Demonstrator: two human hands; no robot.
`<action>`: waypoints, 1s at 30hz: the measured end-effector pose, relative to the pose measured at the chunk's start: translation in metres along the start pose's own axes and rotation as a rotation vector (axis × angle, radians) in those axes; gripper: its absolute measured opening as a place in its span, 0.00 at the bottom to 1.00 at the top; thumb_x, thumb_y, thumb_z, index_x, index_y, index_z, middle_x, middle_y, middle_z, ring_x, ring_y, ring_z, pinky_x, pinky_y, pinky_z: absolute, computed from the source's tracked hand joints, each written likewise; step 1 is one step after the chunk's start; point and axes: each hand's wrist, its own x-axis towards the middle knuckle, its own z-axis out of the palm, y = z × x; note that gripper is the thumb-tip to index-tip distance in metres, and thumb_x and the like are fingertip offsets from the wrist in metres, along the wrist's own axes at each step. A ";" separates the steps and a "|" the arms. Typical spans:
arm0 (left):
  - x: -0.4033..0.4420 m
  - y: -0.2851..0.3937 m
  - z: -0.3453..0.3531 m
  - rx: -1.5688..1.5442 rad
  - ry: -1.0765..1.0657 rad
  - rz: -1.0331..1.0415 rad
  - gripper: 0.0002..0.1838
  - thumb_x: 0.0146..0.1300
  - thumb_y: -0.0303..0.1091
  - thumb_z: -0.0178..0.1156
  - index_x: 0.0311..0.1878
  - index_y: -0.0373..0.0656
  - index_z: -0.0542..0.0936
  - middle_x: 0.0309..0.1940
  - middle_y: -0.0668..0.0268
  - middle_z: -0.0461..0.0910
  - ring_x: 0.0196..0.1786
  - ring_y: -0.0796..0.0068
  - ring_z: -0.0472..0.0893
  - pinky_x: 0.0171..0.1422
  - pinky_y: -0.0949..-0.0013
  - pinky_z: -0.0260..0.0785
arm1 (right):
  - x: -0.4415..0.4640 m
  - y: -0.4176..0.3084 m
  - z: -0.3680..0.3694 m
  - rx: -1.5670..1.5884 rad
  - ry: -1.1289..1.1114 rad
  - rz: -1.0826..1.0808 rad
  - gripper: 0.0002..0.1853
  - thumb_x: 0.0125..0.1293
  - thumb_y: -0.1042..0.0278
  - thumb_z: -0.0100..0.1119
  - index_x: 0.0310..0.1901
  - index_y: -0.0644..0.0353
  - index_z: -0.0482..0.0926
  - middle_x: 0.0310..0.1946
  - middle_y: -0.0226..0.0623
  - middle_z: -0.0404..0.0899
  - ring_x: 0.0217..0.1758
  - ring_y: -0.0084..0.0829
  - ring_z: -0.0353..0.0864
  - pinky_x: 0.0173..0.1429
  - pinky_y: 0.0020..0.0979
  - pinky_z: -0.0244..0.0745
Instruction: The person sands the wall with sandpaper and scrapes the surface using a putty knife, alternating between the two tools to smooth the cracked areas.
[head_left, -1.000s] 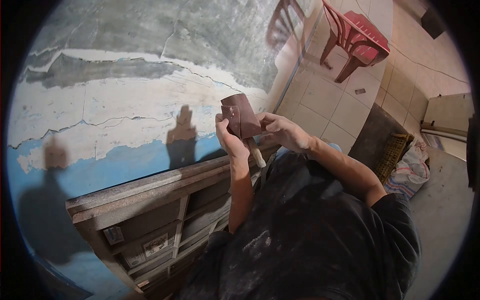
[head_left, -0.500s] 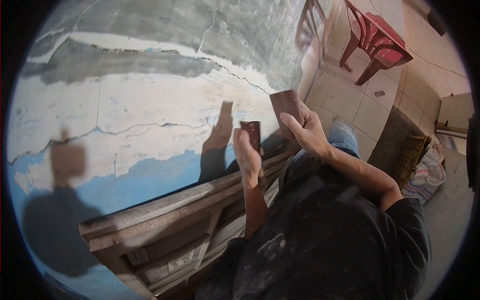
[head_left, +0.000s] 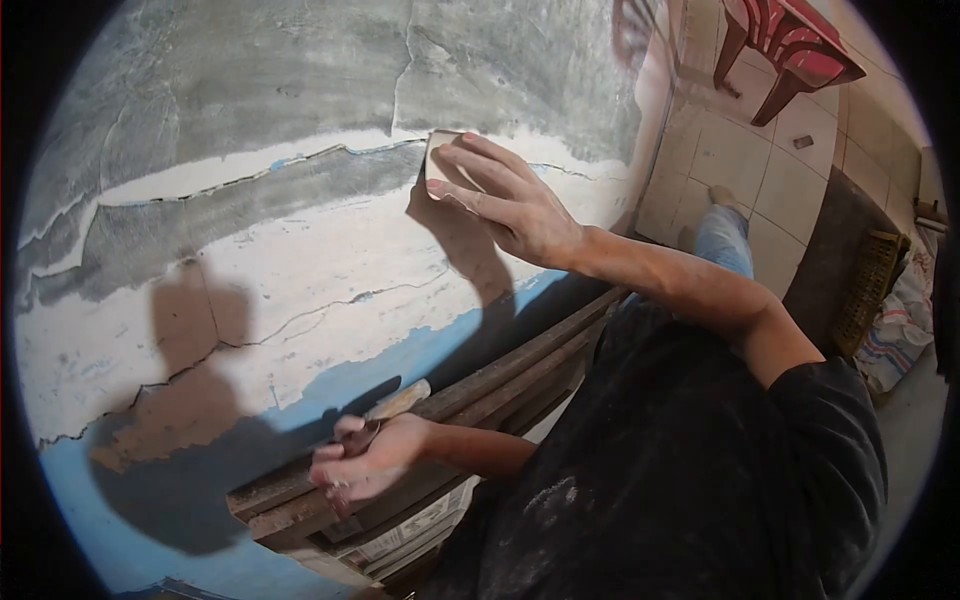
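Observation:
My right hand (head_left: 515, 205) presses a folded piece of sandpaper (head_left: 437, 162) to the wall, its pale back under my spread fingers. It lies at the edge of the cracked white strip, below the grey plaster. Lower left, my left hand (head_left: 370, 458) has its fingers curled around what looks like a scraper (head_left: 402, 399). The pale handle sticks out above the hand, and a blurred flat end shows below it. This hand is over the wooden ledge, and its grip is partly hidden.
The wall (head_left: 270, 250) has grey, white and blue bands with long cracks. A wooden frame (head_left: 470, 395) stands along its foot. Red chairs (head_left: 795, 45) are on the tiled floor, top right. A yellow crate (head_left: 868, 290) and a white sack (head_left: 900, 330) lie at right.
My right hand has moved left and brought the sandpaper from in front of my body onto the wall. My left hand has dropped down and left, turning the tool over.

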 end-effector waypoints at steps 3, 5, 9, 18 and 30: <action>0.003 -0.015 -0.004 0.167 0.104 0.077 0.17 0.70 0.44 0.53 0.32 0.42 0.64 0.27 0.67 0.63 0.28 0.76 0.65 0.30 0.73 0.62 | 0.005 0.008 0.020 -0.109 0.037 -0.038 0.29 0.60 0.67 0.63 0.64 0.38 0.70 0.71 0.32 0.58 0.74 0.43 0.52 0.73 0.48 0.51; 0.000 -0.024 0.001 0.301 0.051 0.095 0.18 0.71 0.43 0.51 0.30 0.42 0.62 0.25 0.68 0.61 0.28 0.75 0.65 0.32 0.71 0.61 | -0.002 0.009 0.027 -0.215 0.002 0.019 0.29 0.60 0.63 0.63 0.64 0.35 0.70 0.71 0.31 0.58 0.74 0.43 0.51 0.75 0.51 0.42; -0.008 -0.040 0.003 0.211 0.066 0.118 0.20 0.69 0.47 0.54 0.35 0.39 0.61 0.28 0.65 0.64 0.30 0.72 0.67 0.34 0.70 0.65 | -0.010 0.018 0.038 -0.196 0.096 0.001 0.29 0.58 0.54 0.65 0.63 0.31 0.71 0.72 0.33 0.57 0.74 0.45 0.49 0.74 0.53 0.30; -0.003 -0.047 -0.001 0.328 0.089 0.188 0.19 0.70 0.43 0.49 0.25 0.44 0.60 0.22 0.70 0.59 0.25 0.76 0.62 0.29 0.71 0.65 | 0.063 -0.029 0.045 -0.168 0.153 -0.171 0.25 0.64 0.38 0.50 0.60 0.35 0.76 0.69 0.39 0.61 0.75 0.46 0.48 0.74 0.53 0.22; -0.001 -0.043 0.003 0.244 0.190 0.107 0.20 0.69 0.42 0.51 0.24 0.44 0.59 0.21 0.72 0.59 0.23 0.79 0.63 0.28 0.71 0.71 | 0.071 -0.004 0.038 -0.234 0.147 -0.352 0.26 0.59 0.34 0.54 0.58 0.29 0.77 0.68 0.41 0.61 0.73 0.45 0.52 0.74 0.54 0.23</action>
